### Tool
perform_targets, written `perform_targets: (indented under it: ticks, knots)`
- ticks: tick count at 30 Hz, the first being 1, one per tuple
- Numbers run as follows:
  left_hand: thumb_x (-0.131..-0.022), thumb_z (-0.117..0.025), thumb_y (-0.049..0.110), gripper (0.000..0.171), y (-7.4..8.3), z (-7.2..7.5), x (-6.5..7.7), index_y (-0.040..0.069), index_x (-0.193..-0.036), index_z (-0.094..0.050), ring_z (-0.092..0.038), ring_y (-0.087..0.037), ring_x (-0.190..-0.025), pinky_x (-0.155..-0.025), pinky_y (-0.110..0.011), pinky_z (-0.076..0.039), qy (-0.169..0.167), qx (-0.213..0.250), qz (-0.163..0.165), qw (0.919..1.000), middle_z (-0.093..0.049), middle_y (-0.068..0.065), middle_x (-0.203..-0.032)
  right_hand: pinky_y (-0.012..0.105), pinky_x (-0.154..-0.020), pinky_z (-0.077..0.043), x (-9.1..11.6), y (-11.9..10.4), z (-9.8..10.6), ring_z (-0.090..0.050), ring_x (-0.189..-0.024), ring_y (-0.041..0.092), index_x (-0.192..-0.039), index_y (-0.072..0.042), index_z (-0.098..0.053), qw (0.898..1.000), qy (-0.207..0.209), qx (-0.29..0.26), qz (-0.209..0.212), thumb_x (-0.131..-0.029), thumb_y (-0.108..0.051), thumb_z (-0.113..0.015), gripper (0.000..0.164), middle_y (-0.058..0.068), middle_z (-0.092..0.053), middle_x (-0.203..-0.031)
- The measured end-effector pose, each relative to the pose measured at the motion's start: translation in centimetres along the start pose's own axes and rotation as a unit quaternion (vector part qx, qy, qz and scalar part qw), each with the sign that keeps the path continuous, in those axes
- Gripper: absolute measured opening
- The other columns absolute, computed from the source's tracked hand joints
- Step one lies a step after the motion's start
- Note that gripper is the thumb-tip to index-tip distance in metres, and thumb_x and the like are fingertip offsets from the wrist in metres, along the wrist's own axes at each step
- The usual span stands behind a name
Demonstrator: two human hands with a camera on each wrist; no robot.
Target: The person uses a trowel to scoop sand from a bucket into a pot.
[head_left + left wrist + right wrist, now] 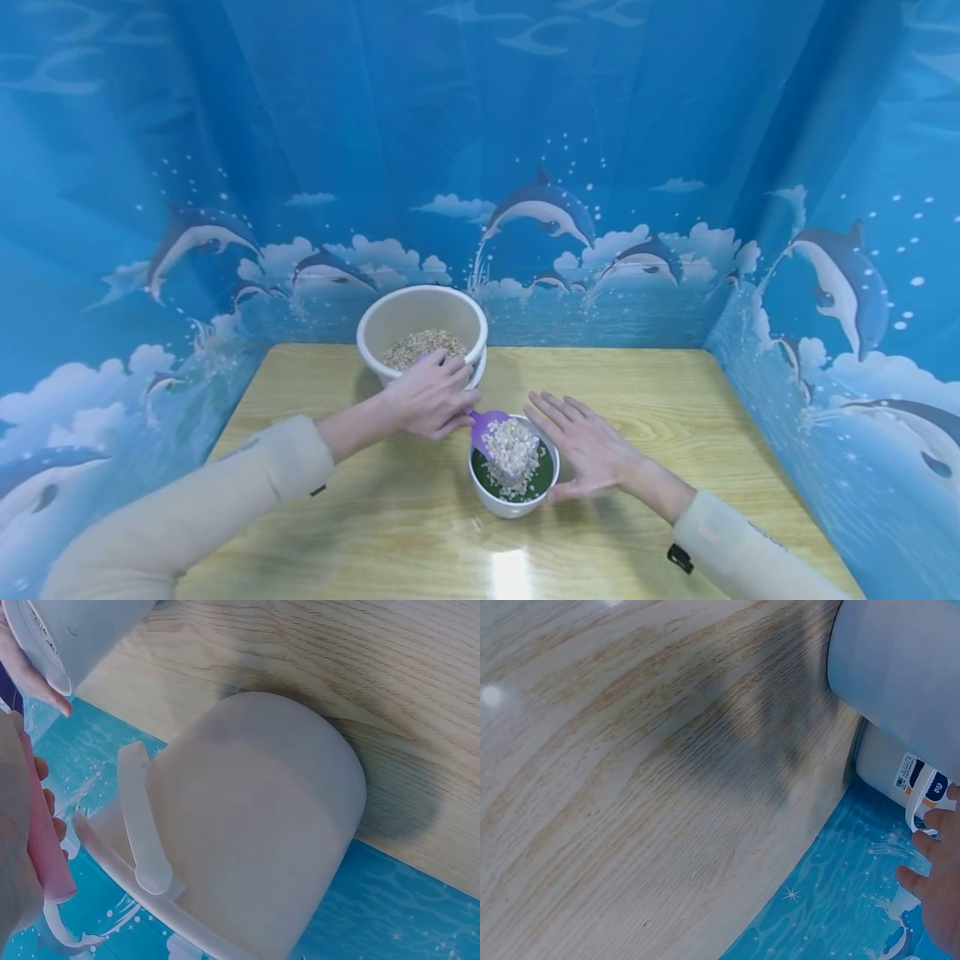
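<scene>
My left hand grips the handle of a purple scoop. Pale grains fill the scoop and spill off it into a small white bowl, whose inside looks green. In the left wrist view, fingers curl round the scoop's handle, which appears pink there. Beside the bowl's right side is my right hand, its fingers extended and its thumb by the rim. Behind my left hand stands a large white bucket holding mixed grains.
The bucket's white handle hangs against its side, and a printed label shows in the right wrist view. Both containers stand on a wooden table. A blue curtain with dolphins encloses the back and sides.
</scene>
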State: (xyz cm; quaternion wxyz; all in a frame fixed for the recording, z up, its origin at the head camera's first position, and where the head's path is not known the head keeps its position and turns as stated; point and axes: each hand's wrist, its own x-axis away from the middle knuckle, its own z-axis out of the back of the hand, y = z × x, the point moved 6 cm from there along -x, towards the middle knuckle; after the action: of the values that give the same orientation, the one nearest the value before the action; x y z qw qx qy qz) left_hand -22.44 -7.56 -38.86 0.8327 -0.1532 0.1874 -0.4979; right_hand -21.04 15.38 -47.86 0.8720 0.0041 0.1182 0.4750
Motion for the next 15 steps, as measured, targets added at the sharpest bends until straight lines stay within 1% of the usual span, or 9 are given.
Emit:
perform_targets:
  ticks: [2, 4, 9, 11, 13, 15]
  knots:
    - [-0.104, -0.051, 0.06, 0.034, 0.11, -0.06, -0.06, 0.027, -0.1, -0.062, -0.059, -0.019, -0.098, -0.089, -0.038, -0.05, -0.003, -0.001, 0.0, 1.0, -0.065, 0.001, -0.1, 0.062, -0.119, -0.041, -0.02, -0.02, -0.01, -0.039, -0.155, 0.044, -0.165, -0.001, -0.026, 1.0, -0.001, 0.001, 0.0, -0.081, -0.096, -0.046, 0.127, 0.024, -0.033, -0.17]
    - [-0.104, -0.05, 0.06, 0.035, 0.23, -0.07, -0.15, 0.027, -0.101, -0.062, -0.06, -0.019, -0.099, -0.09, -0.038, -0.05, -0.005, -0.002, 0.0, 1.0, -0.066, 0.0, -0.102, 0.062, -0.119, -0.041, -0.05, -0.05, 0.03, -0.038, -0.155, 0.044, -0.165, -0.001, -0.026, 1.0, -0.002, 0.0, 0.001, -0.081, -0.095, -0.047, 0.127, 0.024, -0.032, -0.171]
    - [-0.104, -0.049, 0.06, 0.035, 0.6, -0.22, -0.49, 0.027, -0.104, -0.063, -0.061, -0.02, -0.102, -0.089, -0.038, -0.05, -0.007, -0.007, -0.004, 0.9999, -0.068, -0.002, -0.107, 0.063, -0.119, -0.041, -0.13, -0.1, 0.14, -0.039, -0.155, 0.044, -0.164, -0.001, -0.027, 1.0, -0.006, 0.0, 0.0, -0.077, -0.089, -0.062, 0.129, 0.024, -0.032, -0.17]
    - [-0.104, -0.048, 0.06, 0.036, 0.73, -0.3, -0.63, 0.027, -0.104, -0.063, -0.061, -0.019, -0.103, -0.088, -0.037, -0.049, -0.012, -0.013, -0.005, 0.9998, -0.068, -0.002, -0.109, 0.062, -0.119, -0.04, -0.12, -0.1, 0.13, -0.039, -0.155, 0.044, -0.164, -0.001, -0.028, 1.0, -0.009, 0.001, -0.002, -0.076, -0.088, -0.063, 0.129, 0.024, -0.032, -0.17]
    - [-0.104, -0.049, 0.06, 0.036, 0.85, -0.33, -0.76, 0.027, -0.103, -0.063, -0.061, -0.019, -0.103, -0.088, -0.037, -0.049, -0.016, -0.018, -0.007, 0.9997, -0.068, -0.001, -0.11, 0.062, -0.119, -0.04, -0.09, -0.1, 0.13, -0.039, -0.155, 0.044, -0.164, -0.001, -0.028, 1.0, -0.01, 0.0, -0.004, -0.078, -0.09, -0.059, 0.128, 0.024, -0.033, -0.17]
    - [-0.104, -0.049, 0.06, 0.036, 0.96, -0.36, -0.9, 0.027, -0.103, -0.064, -0.06, -0.018, -0.103, -0.089, -0.037, -0.049, -0.021, -0.021, -0.01, 0.9995, -0.068, -0.001, -0.111, 0.062, -0.119, -0.041, -0.03, -0.12, 0.15, -0.04, -0.155, 0.044, -0.164, -0.001, -0.029, 1.0, -0.009, 0.0, -0.006, -0.081, -0.094, -0.05, 0.126, 0.024, -0.034, -0.17]
